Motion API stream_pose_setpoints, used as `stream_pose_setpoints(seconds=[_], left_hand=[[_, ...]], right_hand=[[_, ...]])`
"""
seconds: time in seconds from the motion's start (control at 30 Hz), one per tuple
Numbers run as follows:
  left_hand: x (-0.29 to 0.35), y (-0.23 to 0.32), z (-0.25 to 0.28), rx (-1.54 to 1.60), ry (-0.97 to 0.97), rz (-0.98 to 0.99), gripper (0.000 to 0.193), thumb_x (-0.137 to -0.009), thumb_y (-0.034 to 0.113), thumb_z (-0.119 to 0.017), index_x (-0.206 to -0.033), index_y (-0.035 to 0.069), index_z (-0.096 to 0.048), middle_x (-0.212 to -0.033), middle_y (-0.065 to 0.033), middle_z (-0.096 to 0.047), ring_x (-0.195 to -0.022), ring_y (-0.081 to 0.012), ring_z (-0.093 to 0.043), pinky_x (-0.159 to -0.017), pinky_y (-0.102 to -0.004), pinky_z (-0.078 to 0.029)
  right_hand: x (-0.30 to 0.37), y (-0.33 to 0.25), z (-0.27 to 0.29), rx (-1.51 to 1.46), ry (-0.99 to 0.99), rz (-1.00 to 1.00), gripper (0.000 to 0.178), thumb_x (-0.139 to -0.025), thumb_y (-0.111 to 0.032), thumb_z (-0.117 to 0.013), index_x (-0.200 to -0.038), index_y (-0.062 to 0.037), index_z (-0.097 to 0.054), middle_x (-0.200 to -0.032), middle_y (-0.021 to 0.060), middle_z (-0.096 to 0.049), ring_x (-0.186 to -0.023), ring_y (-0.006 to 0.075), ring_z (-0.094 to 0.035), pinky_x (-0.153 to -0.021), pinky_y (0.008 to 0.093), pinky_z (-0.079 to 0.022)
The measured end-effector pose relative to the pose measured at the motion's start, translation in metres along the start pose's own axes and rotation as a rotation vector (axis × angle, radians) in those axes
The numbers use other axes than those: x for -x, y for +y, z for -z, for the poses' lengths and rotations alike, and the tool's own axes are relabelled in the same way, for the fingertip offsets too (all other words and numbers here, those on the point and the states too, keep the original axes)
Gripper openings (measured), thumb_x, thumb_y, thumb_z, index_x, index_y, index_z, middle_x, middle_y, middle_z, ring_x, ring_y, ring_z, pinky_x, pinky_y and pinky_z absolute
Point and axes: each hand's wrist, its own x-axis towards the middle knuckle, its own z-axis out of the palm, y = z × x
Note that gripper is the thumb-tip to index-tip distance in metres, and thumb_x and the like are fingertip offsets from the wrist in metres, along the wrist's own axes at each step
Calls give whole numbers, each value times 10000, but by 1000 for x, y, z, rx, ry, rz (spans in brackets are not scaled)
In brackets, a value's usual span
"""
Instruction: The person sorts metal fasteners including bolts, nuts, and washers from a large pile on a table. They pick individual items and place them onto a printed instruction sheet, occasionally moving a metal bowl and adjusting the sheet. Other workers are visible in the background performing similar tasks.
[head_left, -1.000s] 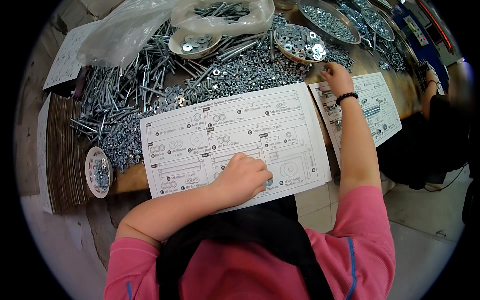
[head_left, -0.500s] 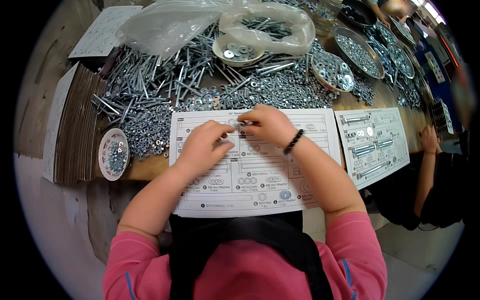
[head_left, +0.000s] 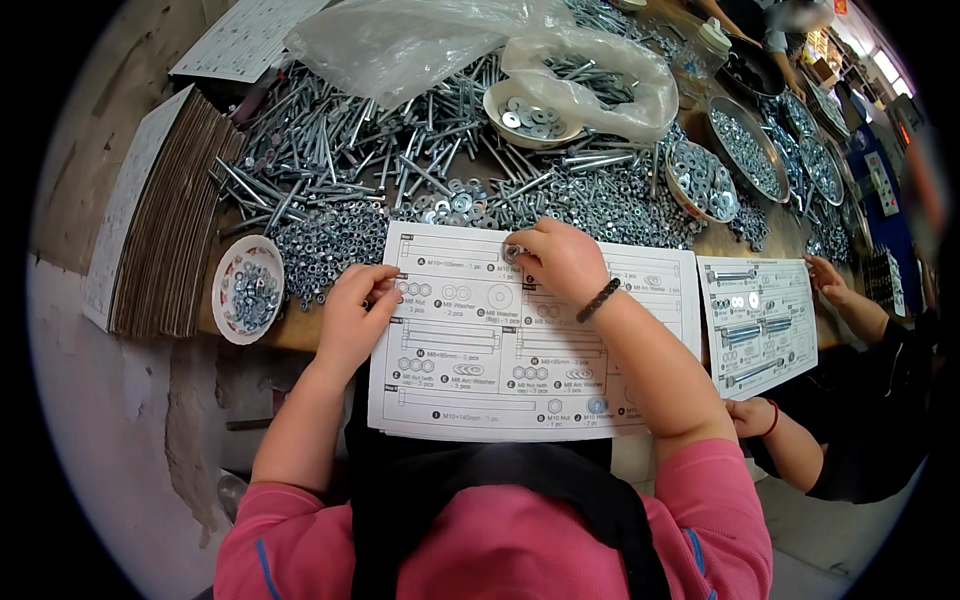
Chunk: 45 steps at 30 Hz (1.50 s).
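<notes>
My right hand (head_left: 568, 262), with a black beaded bracelet at the wrist, is over the upper middle of a printed parts sheet (head_left: 450, 400). Its thumb and fingertips close on a small metal nut (head_left: 512, 254), held at or just above the paper. At the sheet's left edge is my left hand (head_left: 352, 318), its fingers curled toward the thumb; whatever lies between them is hidden. Outlines of bolts, nuts and washers cover the sheet. Just beyond my left hand spreads a heap of loose nuts (head_left: 325, 245).
A bowl of small nuts (head_left: 232, 325) stands at left beside stacked cards (head_left: 165, 235). Long bolts (head_left: 340, 130), a bowl of washers (head_left: 552, 140), another washer bowl (head_left: 725, 212) and a plastic bag (head_left: 400, 50) lie beyond. A co-worker's hand (head_left: 825, 275) touches a second sheet (head_left: 765, 365) at right.
My left hand has drawn back leftward from the sheet's middle to its left edge, its fingers curling. My right hand stays near the printed nut. The co-worker's second hand has come into view.
</notes>
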Motion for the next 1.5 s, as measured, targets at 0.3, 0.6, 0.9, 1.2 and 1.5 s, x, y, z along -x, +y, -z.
stream_pose_setpoints(seconds=[0.3, 0.6, 0.9, 1.2, 1.5], left_hand=[[14, -13, 4, 13, 91, -26, 218, -739, 1, -619, -956, -15, -604, -824, -76, -548, -717, -172, -530, -676, -256, -449], [66, -25, -9, 553, -63, 326, 644, -783, 33, -573, -1343, -39, -265, -1283, -178, -412, -1172, -226, -429, -954, -328, -361], [72, -6, -15, 765, -110, 351, 639, -838, 43, -485, -1382, -58, -165, -1348, -167, -353, -1238, -212, -358, -1025, -327, -273], [73, -24, -22, 291, 83, 202, 581, -803, 59, -553, -1318, -66, -313, -1320, -196, -384, -1222, -273, -380, -1020, -347, -287], [-96, 27, -22, -1, -22, -319, 417, -775, 61, -568, -1185, 15, -505, -1083, -122, -568, -1025, -250, -539, -876, -326, -414]], right_hand=[[2, -8, 6, 394, -47, 297, 201, -724, -111, -565, -924, -120, -588, -764, 40, -520, -747, 203, -555, -611, 326, -469], [16, -5, 3, 37, -2, 187, 147, -725, -119, -640, -871, -103, -634, -786, 54, -556, -749, 247, -563, -625, 346, -469], [4, -4, 0, -39, 9, 40, 86, -734, -139, -667, -790, -81, -637, -781, 68, -556, -711, 259, -562, -631, 348, -463], [5, -6, 1, -100, -60, -76, 137, -755, -153, -662, -872, -86, -640, -814, 83, -568, -726, 269, -575, -637, 353, -467], [40, -2, 29, -380, -15, -239, 115, -759, -59, -652, -865, -25, -624, -826, 64, -557, -716, 176, -548, -632, 276, -448]])
